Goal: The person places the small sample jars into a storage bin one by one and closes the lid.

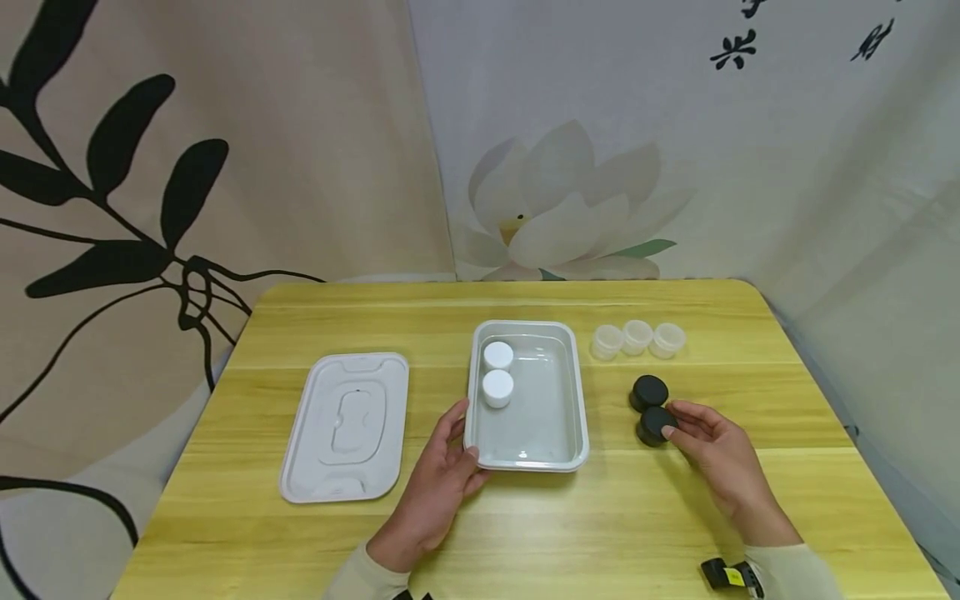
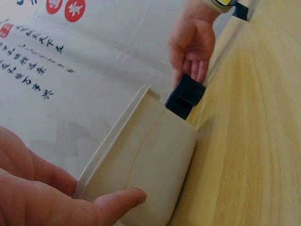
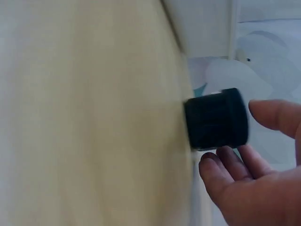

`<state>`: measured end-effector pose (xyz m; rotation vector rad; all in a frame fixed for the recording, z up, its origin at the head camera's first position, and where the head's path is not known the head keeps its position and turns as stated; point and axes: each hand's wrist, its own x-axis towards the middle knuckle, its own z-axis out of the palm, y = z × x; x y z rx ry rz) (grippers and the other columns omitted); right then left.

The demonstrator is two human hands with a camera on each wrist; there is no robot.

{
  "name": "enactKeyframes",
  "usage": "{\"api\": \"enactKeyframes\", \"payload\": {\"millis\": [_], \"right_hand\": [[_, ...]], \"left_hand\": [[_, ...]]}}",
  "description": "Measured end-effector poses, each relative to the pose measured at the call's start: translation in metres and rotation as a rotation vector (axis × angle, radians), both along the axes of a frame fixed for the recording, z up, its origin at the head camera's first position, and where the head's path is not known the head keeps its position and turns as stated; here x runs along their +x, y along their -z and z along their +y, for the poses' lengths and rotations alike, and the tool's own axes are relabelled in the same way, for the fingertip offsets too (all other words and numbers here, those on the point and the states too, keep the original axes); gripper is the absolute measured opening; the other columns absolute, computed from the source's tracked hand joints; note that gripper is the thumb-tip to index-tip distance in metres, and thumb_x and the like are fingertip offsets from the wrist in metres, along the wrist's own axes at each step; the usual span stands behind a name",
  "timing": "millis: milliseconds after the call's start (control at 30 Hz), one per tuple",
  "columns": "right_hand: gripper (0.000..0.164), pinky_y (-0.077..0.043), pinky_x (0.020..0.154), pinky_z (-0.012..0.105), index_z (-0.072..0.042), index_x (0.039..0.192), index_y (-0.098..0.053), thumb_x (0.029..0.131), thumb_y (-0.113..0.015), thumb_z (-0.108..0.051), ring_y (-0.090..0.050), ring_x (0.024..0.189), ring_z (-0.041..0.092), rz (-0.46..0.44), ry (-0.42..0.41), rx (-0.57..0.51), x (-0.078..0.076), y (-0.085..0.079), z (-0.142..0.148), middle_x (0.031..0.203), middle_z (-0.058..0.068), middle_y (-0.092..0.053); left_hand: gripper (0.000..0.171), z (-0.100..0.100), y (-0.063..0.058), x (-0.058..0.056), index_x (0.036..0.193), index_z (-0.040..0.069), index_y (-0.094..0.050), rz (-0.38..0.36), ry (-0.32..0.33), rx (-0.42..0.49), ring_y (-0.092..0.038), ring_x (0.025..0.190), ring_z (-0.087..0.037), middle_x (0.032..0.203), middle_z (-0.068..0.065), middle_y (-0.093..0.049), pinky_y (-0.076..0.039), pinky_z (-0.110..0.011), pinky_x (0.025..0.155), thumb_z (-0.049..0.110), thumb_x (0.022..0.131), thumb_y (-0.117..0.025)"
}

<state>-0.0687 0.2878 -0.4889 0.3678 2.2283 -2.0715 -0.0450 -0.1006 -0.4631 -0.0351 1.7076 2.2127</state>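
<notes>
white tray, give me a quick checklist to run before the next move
1. Tray steadied: ok, the left hand holds its near left corner.
2. Tray uncovered: ok, the lid lies to its left.
3. White containers inside the tray: ok, two stand along its left side.
4. Right hand at the nearer black container: ok, its fingers are right beside it.
5. Firm grip there: cannot tell.
6. Gap to the farther black container: cannot tell, they overlap in the head view.
</notes>
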Motion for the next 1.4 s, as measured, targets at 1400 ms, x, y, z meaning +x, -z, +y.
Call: {"api": "enactKeyframes", "payload": {"millis": [1400], "right_hand": [[0.060,-0.059,0.091,0.020,-0.001,0.152,-0.053,0.100,-0.075,-0.020,-0.066,0.115,-0.001,0.104,-0.259,0.175,-0.022,-0.061,-0.066,0.145,0.021,-0.060]], "left_hand": [[0.068,-0.001,0.002,-0.002,0.170,0.019,-0.012,-0.012,0.024,0.018,-0.038,0.150,-0.050,0.172,-0.025,-0.016,-0.050,-0.048,0.114,-0.002,0.110,-0.036]]}}
